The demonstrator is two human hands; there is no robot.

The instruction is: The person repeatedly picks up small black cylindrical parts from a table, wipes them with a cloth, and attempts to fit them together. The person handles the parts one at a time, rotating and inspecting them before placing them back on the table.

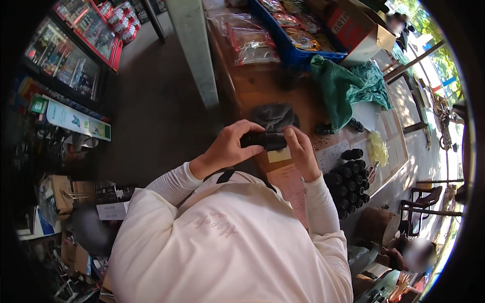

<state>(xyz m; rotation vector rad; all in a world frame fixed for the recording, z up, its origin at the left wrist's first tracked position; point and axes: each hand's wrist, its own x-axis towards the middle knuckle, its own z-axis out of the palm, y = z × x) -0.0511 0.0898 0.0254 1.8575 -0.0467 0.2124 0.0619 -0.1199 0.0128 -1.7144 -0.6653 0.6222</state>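
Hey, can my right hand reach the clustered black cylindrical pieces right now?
Likely yes: the clustered black cylindrical pieces sit uncovered just right of your white-sleeved right forearm, though your right hand is busy at a separate black cylinder.

Daylight enters from the open right side, where the ground (424, 156) washes out toward white and carries dappled shade. The left is dim, the floor (151, 101) sinking into murky brown. Glare glints off clear plastic packets (255, 48); the white shirt (227, 257) shows soft fold shadows. The black cylinder (274, 141) by the fingers (247, 150) loses surface detail. Straight edges bow near the round black rim; two heads (419, 255) at right are blurred.
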